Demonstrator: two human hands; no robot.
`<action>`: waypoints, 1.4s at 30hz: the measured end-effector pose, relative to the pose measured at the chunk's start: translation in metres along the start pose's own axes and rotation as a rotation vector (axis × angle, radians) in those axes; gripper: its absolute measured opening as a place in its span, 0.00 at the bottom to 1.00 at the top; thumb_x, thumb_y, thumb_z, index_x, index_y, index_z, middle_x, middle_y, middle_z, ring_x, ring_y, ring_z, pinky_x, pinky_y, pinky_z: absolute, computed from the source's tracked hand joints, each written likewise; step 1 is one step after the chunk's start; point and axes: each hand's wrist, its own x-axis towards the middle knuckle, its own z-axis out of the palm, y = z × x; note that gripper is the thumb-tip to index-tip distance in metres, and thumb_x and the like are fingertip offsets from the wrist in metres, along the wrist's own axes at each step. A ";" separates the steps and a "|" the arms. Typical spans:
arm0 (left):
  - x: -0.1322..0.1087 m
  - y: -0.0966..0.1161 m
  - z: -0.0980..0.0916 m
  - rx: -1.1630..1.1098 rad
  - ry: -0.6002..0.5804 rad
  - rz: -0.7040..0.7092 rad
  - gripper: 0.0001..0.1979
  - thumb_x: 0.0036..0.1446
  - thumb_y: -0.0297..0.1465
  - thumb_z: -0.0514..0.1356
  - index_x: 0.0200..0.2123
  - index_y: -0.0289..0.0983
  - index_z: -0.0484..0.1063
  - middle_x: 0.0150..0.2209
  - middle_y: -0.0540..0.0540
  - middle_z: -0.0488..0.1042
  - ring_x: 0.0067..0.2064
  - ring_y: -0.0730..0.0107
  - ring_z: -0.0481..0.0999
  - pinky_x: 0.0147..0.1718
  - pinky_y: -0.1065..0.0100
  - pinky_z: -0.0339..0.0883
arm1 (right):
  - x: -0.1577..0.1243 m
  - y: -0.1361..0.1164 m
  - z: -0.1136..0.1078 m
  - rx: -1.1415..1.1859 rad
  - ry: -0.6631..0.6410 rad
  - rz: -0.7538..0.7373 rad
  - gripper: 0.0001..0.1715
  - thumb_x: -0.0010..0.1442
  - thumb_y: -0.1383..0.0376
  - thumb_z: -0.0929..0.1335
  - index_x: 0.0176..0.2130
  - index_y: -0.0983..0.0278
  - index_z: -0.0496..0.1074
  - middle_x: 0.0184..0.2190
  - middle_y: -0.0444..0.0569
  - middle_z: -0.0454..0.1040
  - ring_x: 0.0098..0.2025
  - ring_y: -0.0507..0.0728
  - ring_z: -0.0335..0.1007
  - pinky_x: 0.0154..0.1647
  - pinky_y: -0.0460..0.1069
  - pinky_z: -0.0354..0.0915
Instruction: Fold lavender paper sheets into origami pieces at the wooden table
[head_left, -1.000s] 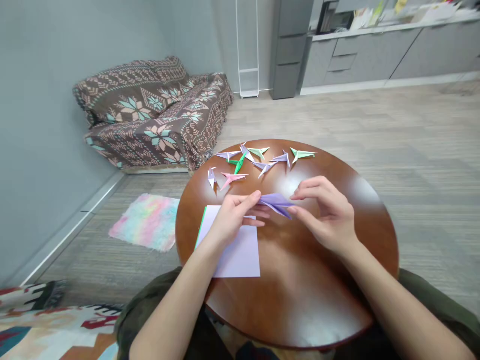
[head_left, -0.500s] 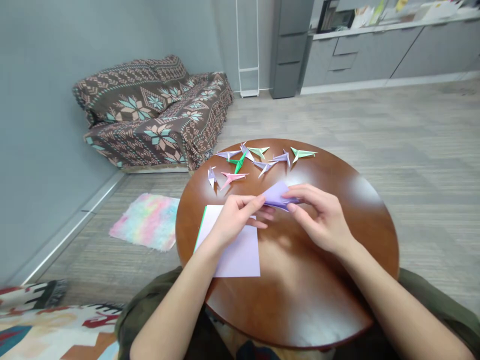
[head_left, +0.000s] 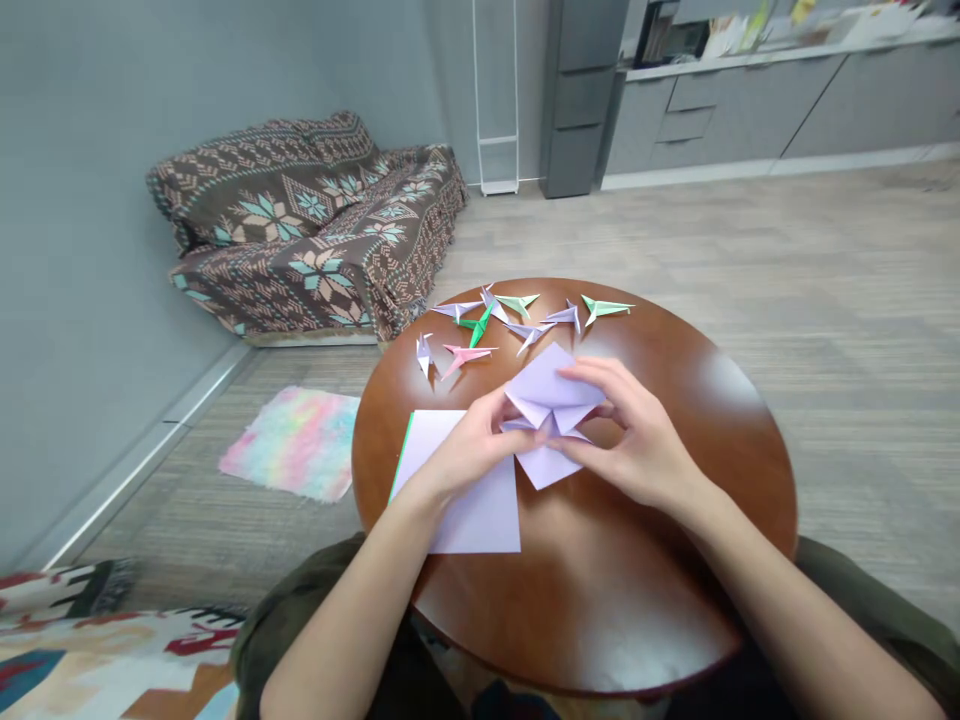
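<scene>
A lilac sheet of origami paper, creased and partly spread open, is held above the table between both hands. My left hand grips its left side, thumb at the middle fold. My right hand pinches the right side, with fingers on the upper flap and thumb near the centre. Below my left wrist lies a stack of square paper, lilac on top with a green edge showing at the left. Beyond the hands lie several folded paper cranes, including a pink one, a green one and lilac ones.
The round brown wooden table stands in front of my knees. A sofa with a patterned cover is at the back left, near a fluffy pastel rug. Grey kitchen cabinets line the far wall.
The lilac paper, folded narrow before, is now spread open with flaps up and down. Both thumbs have moved in toward its centre.
</scene>
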 end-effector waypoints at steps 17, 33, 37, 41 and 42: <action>0.004 -0.001 -0.011 -0.548 0.198 -0.083 0.18 0.55 0.23 0.68 0.50 0.34 0.77 0.48 0.39 0.83 0.47 0.57 0.84 0.51 0.59 0.78 | 0.005 0.013 -0.013 0.174 0.122 0.314 0.42 0.49 0.55 0.82 0.60 0.55 0.73 0.74 0.57 0.56 0.69 0.73 0.63 0.63 0.65 0.68; 0.007 -0.009 -0.014 0.299 0.571 0.419 0.50 0.47 0.35 0.77 0.69 0.45 0.57 0.70 0.37 0.63 0.70 0.48 0.65 0.65 0.51 0.63 | 0.006 0.014 -0.018 0.148 0.108 0.408 0.10 0.57 0.59 0.78 0.31 0.62 0.79 0.28 0.45 0.78 0.31 0.55 0.69 0.30 0.49 0.62; 0.002 -0.002 -0.013 0.863 0.560 0.618 0.34 0.50 0.39 0.75 0.60 0.43 0.72 0.69 0.40 0.68 0.73 0.45 0.59 0.70 0.44 0.52 | 0.005 0.015 -0.017 0.159 0.036 0.365 0.09 0.57 0.60 0.78 0.34 0.60 0.78 0.32 0.44 0.78 0.33 0.55 0.71 0.34 0.49 0.64; -0.003 -0.002 -0.003 0.887 0.320 0.434 0.12 0.61 0.37 0.67 0.46 0.40 0.82 0.46 0.43 0.85 0.48 0.54 0.83 0.56 0.55 0.69 | 0.005 0.010 -0.014 0.322 0.136 0.335 0.17 0.54 0.63 0.80 0.42 0.58 0.75 0.31 0.42 0.79 0.32 0.54 0.74 0.34 0.49 0.67; -0.004 -0.003 0.000 0.859 0.274 0.374 0.10 0.62 0.37 0.66 0.43 0.39 0.83 0.43 0.44 0.86 0.43 0.57 0.83 0.52 0.58 0.71 | 0.006 0.009 -0.013 0.379 0.168 0.333 0.18 0.55 0.63 0.80 0.43 0.58 0.75 0.30 0.41 0.80 0.31 0.54 0.75 0.33 0.48 0.68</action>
